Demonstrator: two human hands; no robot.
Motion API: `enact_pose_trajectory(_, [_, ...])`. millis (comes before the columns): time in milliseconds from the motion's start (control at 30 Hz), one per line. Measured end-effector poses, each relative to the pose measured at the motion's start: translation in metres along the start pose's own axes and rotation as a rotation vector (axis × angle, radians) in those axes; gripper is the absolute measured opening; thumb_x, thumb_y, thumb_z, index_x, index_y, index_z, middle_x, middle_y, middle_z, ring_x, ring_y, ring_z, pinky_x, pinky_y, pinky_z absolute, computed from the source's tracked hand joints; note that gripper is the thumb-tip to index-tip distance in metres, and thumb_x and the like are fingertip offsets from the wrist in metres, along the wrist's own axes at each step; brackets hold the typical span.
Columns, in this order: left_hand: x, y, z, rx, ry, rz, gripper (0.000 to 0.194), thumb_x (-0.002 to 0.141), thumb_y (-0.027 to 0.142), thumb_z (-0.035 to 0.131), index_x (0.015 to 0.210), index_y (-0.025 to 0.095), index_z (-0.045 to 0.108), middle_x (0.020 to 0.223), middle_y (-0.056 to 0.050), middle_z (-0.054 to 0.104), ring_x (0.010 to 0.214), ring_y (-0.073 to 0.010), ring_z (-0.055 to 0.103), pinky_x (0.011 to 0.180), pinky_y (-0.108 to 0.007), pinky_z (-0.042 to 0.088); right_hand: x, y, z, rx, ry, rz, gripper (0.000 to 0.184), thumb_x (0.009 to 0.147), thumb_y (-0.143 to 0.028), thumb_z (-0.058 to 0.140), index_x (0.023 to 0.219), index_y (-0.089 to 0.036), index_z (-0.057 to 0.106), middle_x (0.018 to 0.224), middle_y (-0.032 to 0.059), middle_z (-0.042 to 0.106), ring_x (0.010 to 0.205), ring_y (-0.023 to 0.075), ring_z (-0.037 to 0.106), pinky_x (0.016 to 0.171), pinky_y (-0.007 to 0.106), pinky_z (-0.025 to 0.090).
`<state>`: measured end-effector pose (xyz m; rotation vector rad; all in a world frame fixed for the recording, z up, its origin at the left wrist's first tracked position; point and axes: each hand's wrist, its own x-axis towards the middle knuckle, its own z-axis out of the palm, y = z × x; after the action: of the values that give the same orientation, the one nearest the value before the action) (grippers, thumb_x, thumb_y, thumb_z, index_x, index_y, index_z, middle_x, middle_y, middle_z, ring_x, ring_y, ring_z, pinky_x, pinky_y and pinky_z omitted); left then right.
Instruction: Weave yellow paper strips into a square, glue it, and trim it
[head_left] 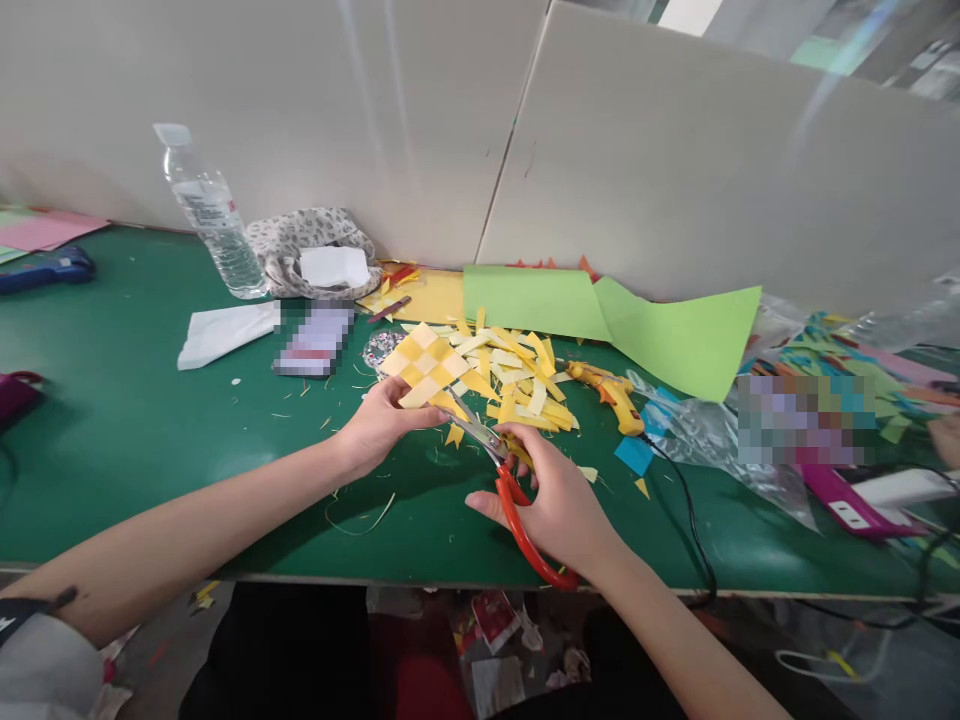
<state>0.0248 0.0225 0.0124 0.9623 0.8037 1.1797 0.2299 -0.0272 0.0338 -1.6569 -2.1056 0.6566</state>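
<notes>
"What does the right hand hold?"

"Scissors. They look hard and a bit heavy, so the red handles are the best grip. The tips point to the woven paper."

"And the left hand?"

"It pinches that paper at its near left edge, above the green table."

"Is the paper strong?"

"I think it is light and thin and bends easily. It may tear, so hold the edge softly, well away from the blades."

"What is behind it?"

"A loose pile of yellow strips."
</notes>
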Motion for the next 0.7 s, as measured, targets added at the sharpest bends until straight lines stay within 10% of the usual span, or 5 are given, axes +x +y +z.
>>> enact_pose_trajectory(700, [0.0015, -0.0016, -0.001, 0.001, 0.006, 0.009, 0.034, 0.056, 0.014, 0.078, 0.088, 0.015, 0.066, 0.093, -0.005, 0.071, 0.085, -0.0185, 0.065, 0.08, -0.029, 0.05, 0.001, -0.0036, 0.0011, 0.031, 0.014, -0.001, 0.07, 0.061, -0.058, 0.067, 0.117, -0.023, 0.045, 0.088, 0.0047, 0.061, 0.075, 0.0202, 0.055, 0.066, 0.033, 0.045])
